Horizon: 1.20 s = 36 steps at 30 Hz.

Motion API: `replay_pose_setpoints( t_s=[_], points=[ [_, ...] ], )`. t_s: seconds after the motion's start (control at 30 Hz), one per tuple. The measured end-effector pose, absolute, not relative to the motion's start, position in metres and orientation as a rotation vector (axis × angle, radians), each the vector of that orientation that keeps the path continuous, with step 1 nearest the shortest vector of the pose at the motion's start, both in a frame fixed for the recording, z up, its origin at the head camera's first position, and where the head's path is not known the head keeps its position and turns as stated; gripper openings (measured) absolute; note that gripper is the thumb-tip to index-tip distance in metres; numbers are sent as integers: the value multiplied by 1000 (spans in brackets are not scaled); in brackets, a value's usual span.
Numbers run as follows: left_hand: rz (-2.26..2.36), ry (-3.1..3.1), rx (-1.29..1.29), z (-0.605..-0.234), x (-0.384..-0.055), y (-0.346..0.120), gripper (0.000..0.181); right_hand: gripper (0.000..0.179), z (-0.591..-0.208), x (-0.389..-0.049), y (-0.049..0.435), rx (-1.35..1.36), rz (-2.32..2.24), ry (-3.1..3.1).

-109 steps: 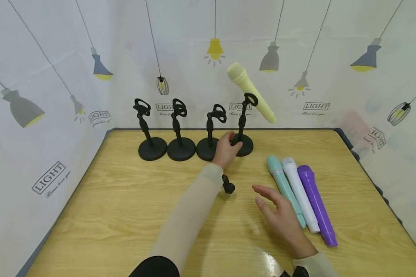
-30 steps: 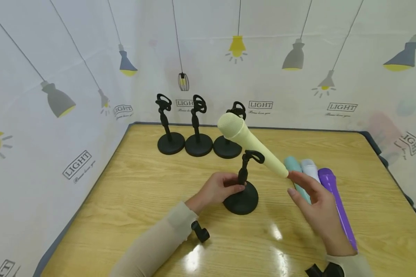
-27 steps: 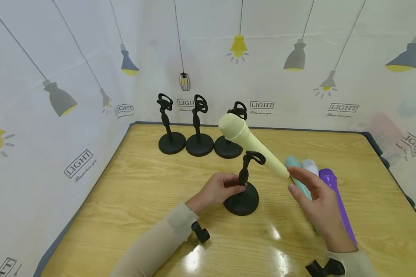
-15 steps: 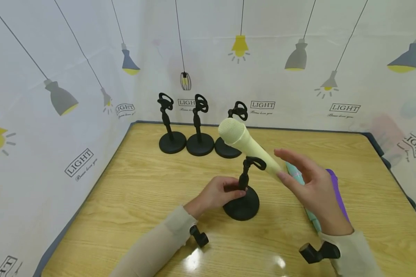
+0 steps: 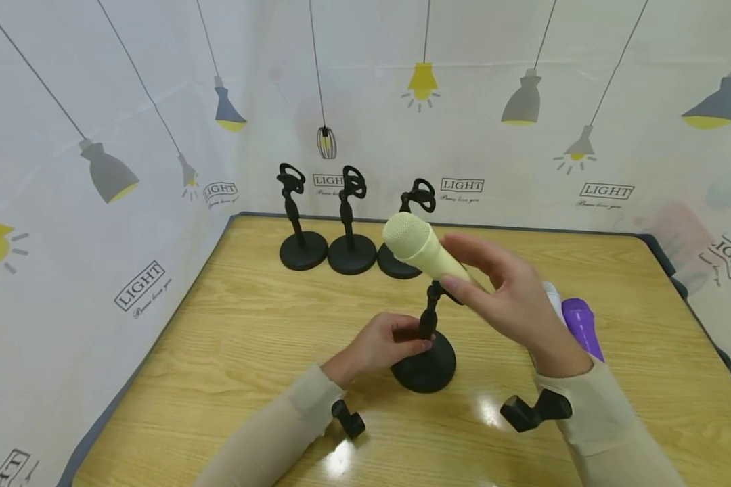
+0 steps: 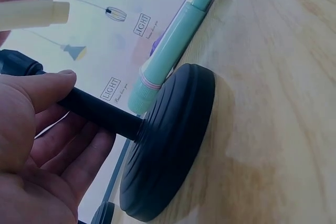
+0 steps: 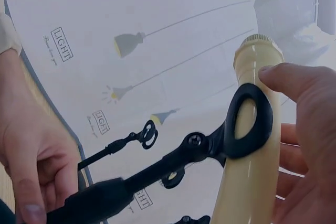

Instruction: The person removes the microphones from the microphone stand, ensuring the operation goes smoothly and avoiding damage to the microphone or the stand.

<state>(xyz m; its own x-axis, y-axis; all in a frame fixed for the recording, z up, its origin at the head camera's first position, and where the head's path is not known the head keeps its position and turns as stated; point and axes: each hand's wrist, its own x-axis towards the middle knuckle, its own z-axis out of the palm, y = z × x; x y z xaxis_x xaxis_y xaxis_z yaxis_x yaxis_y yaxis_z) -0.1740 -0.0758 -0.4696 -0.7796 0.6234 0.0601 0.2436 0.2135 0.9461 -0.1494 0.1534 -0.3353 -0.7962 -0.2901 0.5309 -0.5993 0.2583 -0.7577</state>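
My left hand (image 5: 380, 345) grips the pole of a black desktop microphone stand (image 5: 423, 370), whose round base stands close over or on the table. In the left wrist view, the thumb and curled fingers wrap the pole (image 6: 100, 109) above the base. A pale yellow microphone (image 5: 409, 237) sits tilted in the stand's clip, its head up and to the left. My right hand (image 5: 514, 301) holds it just below the head, thumb on the near side and fingers behind. The right wrist view shows the clip's loop (image 7: 266, 121) against the microphone body (image 7: 247, 192).
Three more black stands (image 5: 302, 251) are lined up at the back of the wooden table (image 5: 237, 325). On the right lie a white microphone (image 5: 552, 295) and a purple microphone (image 5: 580, 323); the teal microphone (image 6: 176, 43) beside them shows in the left wrist view. A printed backdrop encloses the table.
The stand with the yellow microphone was brought forward from the back row by my left hand. My right hand moved from the microphone's tail up to near its head and now grips it.
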Motion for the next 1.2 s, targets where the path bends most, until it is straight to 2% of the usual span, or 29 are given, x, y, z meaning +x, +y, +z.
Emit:
replay_pose_setpoints(
  t_s=[0.6, 1.2],
  points=[
    [1572, 2234, 876, -466, -174, -69, 12, 47, -312, -151, 126, 811, 1359, -2362],
    [1546, 2341, 948, -471, -174, -67, 9, 51, -321, -147, 133, 810, 1589, -2087]
  ],
)
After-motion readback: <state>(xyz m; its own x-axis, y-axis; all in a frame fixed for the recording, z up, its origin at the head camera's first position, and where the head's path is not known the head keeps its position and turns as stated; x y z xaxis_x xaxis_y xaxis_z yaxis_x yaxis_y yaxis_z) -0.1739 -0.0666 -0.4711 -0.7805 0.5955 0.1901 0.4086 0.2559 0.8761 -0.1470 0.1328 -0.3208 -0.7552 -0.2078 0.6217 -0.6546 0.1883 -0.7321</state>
